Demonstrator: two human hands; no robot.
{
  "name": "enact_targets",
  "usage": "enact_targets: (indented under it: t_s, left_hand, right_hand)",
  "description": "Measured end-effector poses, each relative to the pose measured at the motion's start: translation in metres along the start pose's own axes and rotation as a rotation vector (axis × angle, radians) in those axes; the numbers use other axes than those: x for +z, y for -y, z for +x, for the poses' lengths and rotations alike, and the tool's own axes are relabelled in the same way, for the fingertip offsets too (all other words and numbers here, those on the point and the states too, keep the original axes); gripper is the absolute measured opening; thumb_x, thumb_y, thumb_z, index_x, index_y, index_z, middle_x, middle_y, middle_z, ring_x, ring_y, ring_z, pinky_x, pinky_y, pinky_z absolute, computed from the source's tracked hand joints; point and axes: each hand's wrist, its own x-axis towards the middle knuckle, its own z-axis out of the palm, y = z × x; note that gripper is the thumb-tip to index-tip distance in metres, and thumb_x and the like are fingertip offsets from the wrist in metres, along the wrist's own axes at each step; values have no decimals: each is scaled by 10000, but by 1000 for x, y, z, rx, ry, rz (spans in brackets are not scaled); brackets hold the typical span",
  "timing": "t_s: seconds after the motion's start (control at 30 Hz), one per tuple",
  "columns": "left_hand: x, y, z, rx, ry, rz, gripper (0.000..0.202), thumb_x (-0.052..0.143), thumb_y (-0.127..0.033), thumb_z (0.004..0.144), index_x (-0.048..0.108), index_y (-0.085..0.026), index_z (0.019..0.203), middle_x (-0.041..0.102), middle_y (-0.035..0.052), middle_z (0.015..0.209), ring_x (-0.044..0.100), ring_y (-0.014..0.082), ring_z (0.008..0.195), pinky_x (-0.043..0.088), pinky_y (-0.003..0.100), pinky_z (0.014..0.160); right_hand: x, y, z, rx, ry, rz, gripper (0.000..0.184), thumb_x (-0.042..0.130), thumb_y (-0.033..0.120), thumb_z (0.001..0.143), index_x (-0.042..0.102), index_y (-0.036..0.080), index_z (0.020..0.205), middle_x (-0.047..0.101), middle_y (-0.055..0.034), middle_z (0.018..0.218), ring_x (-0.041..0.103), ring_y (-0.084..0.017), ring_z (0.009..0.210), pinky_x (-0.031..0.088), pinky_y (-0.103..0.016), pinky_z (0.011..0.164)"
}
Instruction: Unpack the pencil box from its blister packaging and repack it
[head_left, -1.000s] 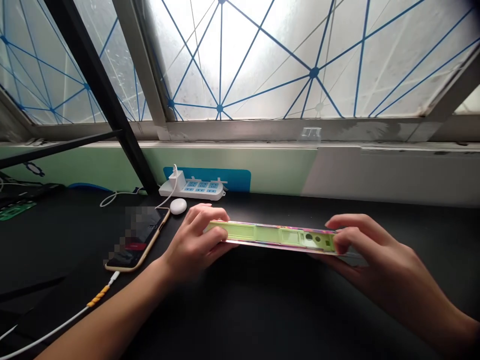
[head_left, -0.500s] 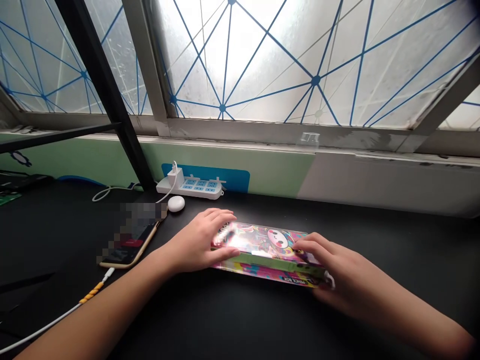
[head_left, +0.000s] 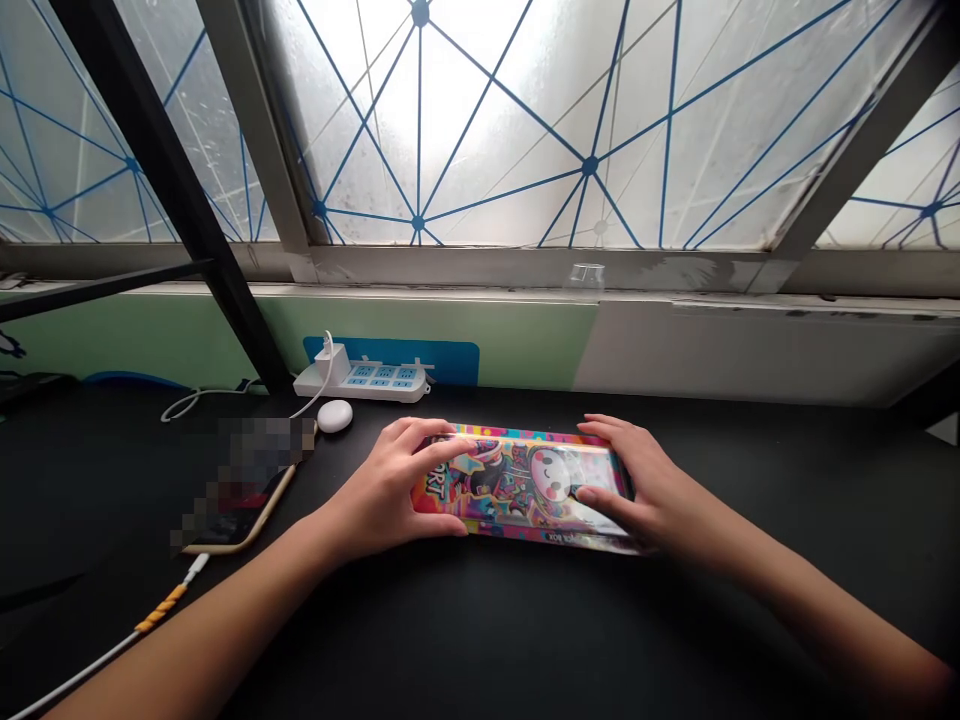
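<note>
A colourful pencil box (head_left: 517, 485) with a cartoon face on its glossy top lies on the black table, its printed label turned away from me. My left hand (head_left: 409, 475) grips the left end, thumb along the near edge and fingers over the top and far edge. At the other end my right hand (head_left: 637, 475) holds the box too. Its thumb rests on the top by the cartoon face, and its fingers reach round the far right corner. The box looks closed, with its lid lying flat.
To the left lies a phone (head_left: 259, 510), partly blurred, with a white cable (head_left: 97, 660) plugged in. Behind it are a small white round case (head_left: 334, 416) and a power strip (head_left: 375, 380) against the wall. A black metal post (head_left: 172, 190) slants up at the left.
The pencil box's top has come down, and the green band along its near side no longer shows. My right thumb has moved from underneath onto the top. The view has shifted slightly right.
</note>
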Motion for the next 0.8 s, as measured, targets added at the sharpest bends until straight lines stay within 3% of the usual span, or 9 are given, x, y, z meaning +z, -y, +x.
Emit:
enact_targets:
  t_s: [0.13,0.2,0.3,0.4,0.47,0.6,0.8]
  left_hand:
    - [1,-3,0,60,-61,64,865,879,-500,720,464,-341,1462,528,97,1385,463,337,1277,326,551,1157]
    - [0,-4,0,44,-76,47,897,847,-547,742,409,-329,1494,487,108,1440,429,342,1320,334,531,1160]
    - [-3,-2,2,-71,-202,47,808,779,-522,829,380,-304,1496,439,124,1496,375,348,1389,322,532,1167]
    - [-7,3,2,-191,-300,-20,711,747,-469,873,393,-283,1461,541,124,1387,505,322,1284,407,523,1094]
    - [-8,5,2,-164,-316,-55,618,761,-448,867,465,-271,1379,612,102,1263,590,292,1165,451,500,1044]
    - [-7,3,1,11,-341,99,416,795,-366,854,569,-252,1185,678,46,1080,659,246,1034,263,580,1172]
    - [-6,-10,1,68,-199,206,311,794,-275,862,573,-221,1073,739,26,1059,703,220,989,79,596,1218]
  right_hand:
    - [-9,-7,2,57,29,90,704,738,637,773,525,260,1327,621,-110,1273,643,-302,1125,573,-433,936]
    - [-13,-3,2,14,-23,113,687,789,621,727,550,263,1262,641,-91,1201,666,-289,1052,592,-415,884]
    - [-15,4,1,-120,-135,96,665,813,585,726,554,265,1249,645,-83,1158,663,-295,1034,595,-424,864]
    - [-15,10,-1,-253,-218,40,616,802,522,778,540,268,1274,651,-90,1163,654,-297,1038,593,-417,838]
    - [-16,12,-2,-323,-271,-22,579,785,469,818,529,266,1296,663,-96,1168,653,-295,1045,584,-415,842]
    - [-20,11,-3,-474,-344,-218,447,744,361,880,552,251,1268,718,-72,1075,692,-255,948,522,-455,960]
    - [-9,27,-14,-512,-216,-401,266,550,247,1000,563,193,1260,747,-78,1119,727,-208,911,441,-477,1063]
